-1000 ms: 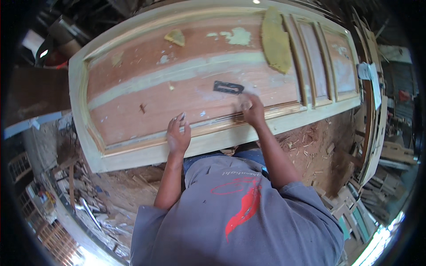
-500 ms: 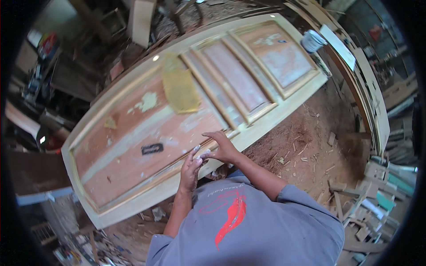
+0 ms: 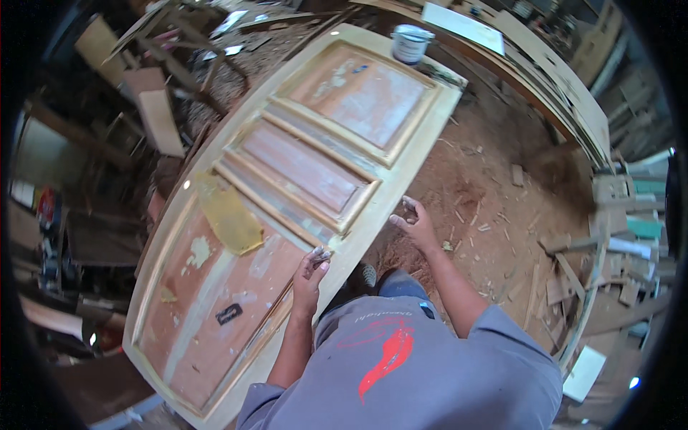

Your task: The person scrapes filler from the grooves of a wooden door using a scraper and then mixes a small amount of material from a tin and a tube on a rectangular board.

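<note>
My left hand (image 3: 309,281), its loosely curled fingers marked with white residue, is over the near moulding of the large wooden panelled door (image 3: 398,163); whether it touches is unclear. My right hand (image 3: 414,223) is open just beyond the door's near edge, its fingertips whitened. On the left panel lie a black rectangular tool (image 3: 229,314), a large yellowish flat sheet (image 3: 233,218) and a small yellowish scrap (image 3: 168,294). A white bucket (image 3: 411,46) stands at the door's far right end.
Stacked boards (image 3: 559,97) run along the back right beside a white board (image 3: 463,27). Sawdust and wood scraps cover the floor (image 3: 487,215) to the right. Timber offcuts (image 3: 631,272) are piled at far right. Wooden pieces (image 3: 158,118) clutter the area behind the door.
My view has swung rightward along the door. The black tool, at my right hand a second ago, lies apart from it. My hands came together, then separated, the right moving outward.
</note>
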Motion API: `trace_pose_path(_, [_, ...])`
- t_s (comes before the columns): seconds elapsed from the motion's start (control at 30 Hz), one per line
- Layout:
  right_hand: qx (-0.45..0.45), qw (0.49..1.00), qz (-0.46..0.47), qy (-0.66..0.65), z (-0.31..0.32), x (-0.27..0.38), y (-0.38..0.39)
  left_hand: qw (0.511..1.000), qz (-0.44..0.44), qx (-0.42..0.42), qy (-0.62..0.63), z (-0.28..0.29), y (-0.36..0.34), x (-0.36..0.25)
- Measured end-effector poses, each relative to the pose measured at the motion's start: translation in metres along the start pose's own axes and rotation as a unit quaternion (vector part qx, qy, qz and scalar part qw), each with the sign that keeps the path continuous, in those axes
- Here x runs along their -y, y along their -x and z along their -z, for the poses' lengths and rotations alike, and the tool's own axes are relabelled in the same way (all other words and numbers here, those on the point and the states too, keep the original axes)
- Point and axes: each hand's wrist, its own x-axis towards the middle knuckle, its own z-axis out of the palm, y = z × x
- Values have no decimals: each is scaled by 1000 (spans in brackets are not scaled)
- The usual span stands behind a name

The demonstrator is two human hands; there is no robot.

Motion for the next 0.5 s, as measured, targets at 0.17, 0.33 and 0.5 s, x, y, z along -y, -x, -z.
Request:
trace_pose_path(0.17, [-114,968,-96,-202,56,-58,-29,997,30,70,-26,-67,-50,19])
trace_pose_path(0.33, [-105,955,-149,-234,82,-84,-123,994,66,77,-29,-132,-88,21])
trace_pose_path(0.5, [-106,980,-134,-100,100,-126,-268,994,65,17,-82,-207,-141,45])
